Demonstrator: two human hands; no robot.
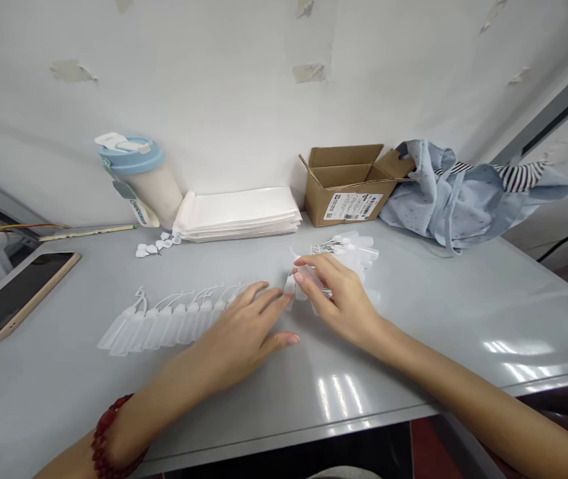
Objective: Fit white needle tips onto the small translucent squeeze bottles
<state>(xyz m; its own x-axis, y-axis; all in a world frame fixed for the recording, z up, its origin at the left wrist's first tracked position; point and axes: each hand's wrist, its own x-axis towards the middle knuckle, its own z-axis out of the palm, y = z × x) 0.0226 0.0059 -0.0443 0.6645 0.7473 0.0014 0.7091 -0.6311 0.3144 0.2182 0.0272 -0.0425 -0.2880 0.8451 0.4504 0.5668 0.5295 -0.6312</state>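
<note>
Grey worktop point(438, 299) bore plenty

A row of translucent sleeves point(179, 326) lay left of centre, a looser cluster point(361, 256) to the right. A phone point(19, 293) lay far left. Along the back sat small white pieces point(152, 249), a lidded cup point(151, 189), white envelopes point(239, 213), a cardboard box point(344, 203) and blue cloth point(463, 209).

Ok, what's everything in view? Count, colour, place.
Table: one, grey, centre.
Translucent row: many overlapping pieces, whitish, centre left.
Translucent pile: several pieces, whitish, centre right.
Tumbler: one, cream, blue lid, back left.
Small chips: several, white, by the tumbler.
Packet stack: one, white, back centre.
Carton: one, brown, right of the stack.
Cloth bag: one, light blue, back right.
Phone: one, dark screen, left edge.
Strip: one, pale, back left.
Wires: several, red and yellow, far left.
Cable: one, black, far right.
Wall: one, white, behind.
Bracelet: one, red, left wrist.
Left grip: one, bare, centre.
Right grip: one, bare, centre right.
</note>
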